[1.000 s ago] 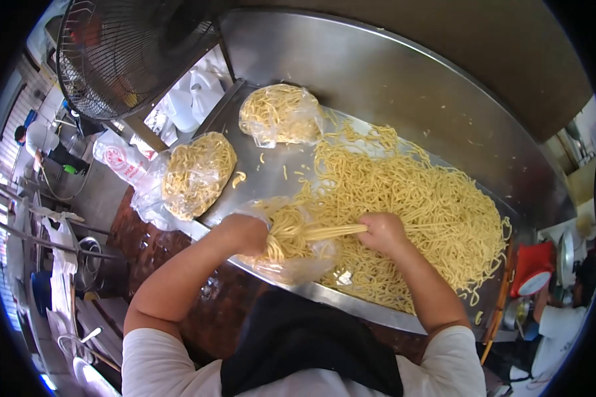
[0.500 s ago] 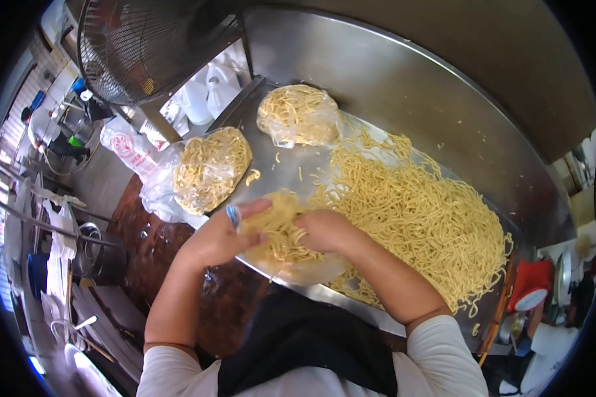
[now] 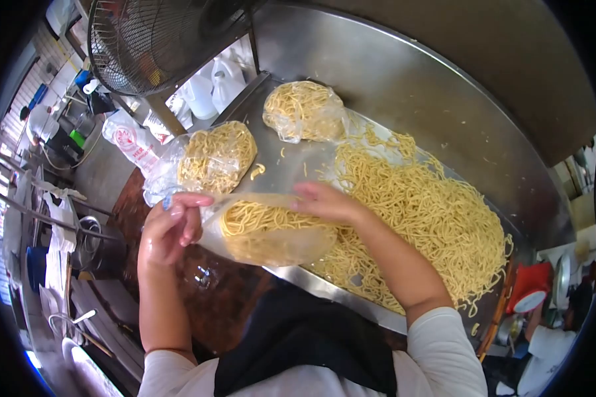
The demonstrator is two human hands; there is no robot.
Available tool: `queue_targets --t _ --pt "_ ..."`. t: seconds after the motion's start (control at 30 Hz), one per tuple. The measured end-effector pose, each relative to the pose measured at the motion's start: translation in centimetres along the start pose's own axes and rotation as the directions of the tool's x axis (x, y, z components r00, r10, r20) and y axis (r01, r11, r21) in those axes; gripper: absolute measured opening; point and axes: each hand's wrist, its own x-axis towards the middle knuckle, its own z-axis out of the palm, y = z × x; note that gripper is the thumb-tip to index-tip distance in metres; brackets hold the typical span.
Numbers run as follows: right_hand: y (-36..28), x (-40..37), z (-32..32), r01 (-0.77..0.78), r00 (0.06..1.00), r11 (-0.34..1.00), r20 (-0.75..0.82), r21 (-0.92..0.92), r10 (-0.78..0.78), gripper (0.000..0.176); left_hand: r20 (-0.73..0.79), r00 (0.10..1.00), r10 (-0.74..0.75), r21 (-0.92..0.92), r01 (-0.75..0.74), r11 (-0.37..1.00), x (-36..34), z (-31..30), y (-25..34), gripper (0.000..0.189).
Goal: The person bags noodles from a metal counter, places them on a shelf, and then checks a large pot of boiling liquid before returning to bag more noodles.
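Note:
A clear plastic bag [image 3: 281,246] with yellow noodles [image 3: 255,217] inside is stretched between my hands over the table's front edge. At its left end, my left hand [image 3: 169,228] is closed on the bag's rim, a blue band on one finger. My right hand [image 3: 328,202] grips the rim at the other end, its fingertips partly hidden by the plastic. Just right of the bag lies a large heap of loose noodles [image 3: 420,221], spread across the metal table [image 3: 288,173].
Two filled noodle bags, one at the left edge [image 3: 217,155] and one farther back [image 3: 303,111], sit on the table. A fan [image 3: 159,46] overhangs the left corner near white jugs [image 3: 212,89]. A red scale [image 3: 530,288] stands at right. Another person [image 3: 43,126] works far left.
My hands have drawn apart, the left moving left and down, the right slightly up. The bag with noodles is now pulled wide between them; before, both hands were in among the noodles.

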Motion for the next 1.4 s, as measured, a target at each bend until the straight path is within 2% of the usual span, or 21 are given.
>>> queue_targets --t 0.03,0.13,0.2,0.3,0.4,0.43,0.47,0.53,0.57,0.67,0.77,0.8,0.87,0.9,0.93,1.03,1.1,1.23,1.3,1.37,1.4 --pt "1.7 -0.5 1.3 -0.128 0.986 0.984 0.121 0.12 0.114 0.054 0.018 1.0 0.011 -0.085 -0.01 0.996 -0.5 -1.1 -0.6 0.056" --pt "4.9 -5.2 3.6 0.078 0.976 0.988 -0.191 -0.136 -0.104 0.051 -0.035 0.999 0.036 -0.243 -0.043 0.969 -0.7 -1.6 -1.3 0.062" --pt "5.4 -7.3 3.6 0.133 0.947 0.945 -0.244 -0.298 -0.211 0.044 -0.028 0.997 0.072 -0.381 -0.077 0.921 -0.2 -1.9 -1.8 0.07" --pt "4.8 -9.0 2.5 -0.109 0.99 0.86 -0.133 -0.499 0.049 0.038 0.013 0.994 0.107 -0.429 -0.091 0.899 1.6 0.0 -2.5 0.07" --pt "1.9 -8.6 1.9 -0.035 0.967 0.891 -0.239 -0.453 -0.084 0.03 0.197 0.98 0.005 -0.097 0.014 0.995 4.6 4.1 -3.5 0.093" --pt "-0.6 -8.3 1.9 0.027 0.927 0.994 -0.369 -0.109 -0.066 0.026 0.341 0.933 -0.119 0.13 0.078 0.988 5.7 5.5 -4.1 0.094" --pt "-2.9 -7.9 1.9 0.133 0.877 0.962 -0.481 0.237 -0.002 0.024 0.346 0.884 -0.315 0.558 0.076 0.826 6.8 7.3 -4.1 0.084" --pt "-7.3 -7.0 1.9 0.219 0.85 0.917 -0.526 0.334 -0.011 0.023 0.551 0.833 -0.046 0.2 -0.078 0.977 9.5 10.7 -9.7 0.065" --pt "-8.3 -6.6 1.6 0.31 0.823 0.851 -0.567 0.424 -0.017 0.022 0.561 0.827 -0.043 0.2 -0.085 0.976 10.4 11.7 -12.3 0.065" --pt "-8.2 -5.8 0.5 0.322 0.825 0.899 -0.555 0.297 -0.112 0.02 0.418 0.899 -0.13 -0.172 0.219 0.96 10.1 13.4 -13.1 0.047" --pt "-6.1 -6.2 0.0 0.243 0.752 0.97 -0.631 -0.001 -0.19 0.022 0.288 0.929 -0.23 0.126 0.202 0.971 10.2 14.0 -14.4 0.037" --pt "-4.8 -6.0 0.5 0.244 0.757 0.97 -0.626 0.004 -0.188 0.022 0.282 0.93 -0.235 0.125 0.207 0.97 10.2 13.7 -14.4 0.037" --pt "-2.0 -5.8 2.2 0.356 0.695 0.873 -0.719 0.333 -0.009 0.036 0.161 0.942 -0.293 0.419 0.204 0.885 10.7 12.5 -14.0 0.035" --pt "-0.8 -7.7 2.8 0.159 0.823 0.957 -0.569 0.242 0.007 0.039 0.153 0.942 -0.299 0.425 0.21 0.881 10.6 12.2 -12.3 0.035" --pt "0.4 -10.0 2.9 -0.022 0.914 0.995 -0.401 0.1 0.061 0.044 0.137 0.955 -0.264 0.536 0.153 0.83 10.3 12.2 -9.3 0.033" --pt "0.6 -13.3 1.8 -0.25 0.924 0.966 -0.314 -0.069 0.217 0.046 0.182 0.963 -0.201 0.772 -0.013 0.636 9.2 10.3 -7.5 0.028" --pt "1.9 -13.6 0.7 -0.287 0.895 0.954 -0.38 -0.086 0.235 0.047 0.176 0.846 -0.503 0.977 -0.212 -0.014 8.8 9.8 -6.0 0.024" --pt "5.5 -13.8 -0.9 -0.298 0.717 0.952 -0.674 -0.068 0.177 0.048 0.203 0.895 -0.396 0.963 -0.255 -0.083 7.8 7.3 -5.6 0.023" --pt "7.4 -15.4 -4.1 -0.442 0.691 0.896 -0.649 -0.033 0.317 0.048 -0.039 0.8 -0.599 0.926 -0.196 -0.323 7.8 4.7 -6.4 0.025" --pt "7.0 -15.5 -5.5 -0.58 0.645 0.815 -0.612 -0.002 0.458 0.048 -0.08 0.812 -0.578 0.915 -0.17 -0.366 7.2 2.8 -6.6 0.025" --pt "5.3 -15.6 -5.9 -0.595 0.715 0.769 -0.591 -0.235 0.373 0.052 -0.117 0.823 -0.556 0.904 -0.144 -0.403 6.8 2.3 -6.7 0.027"
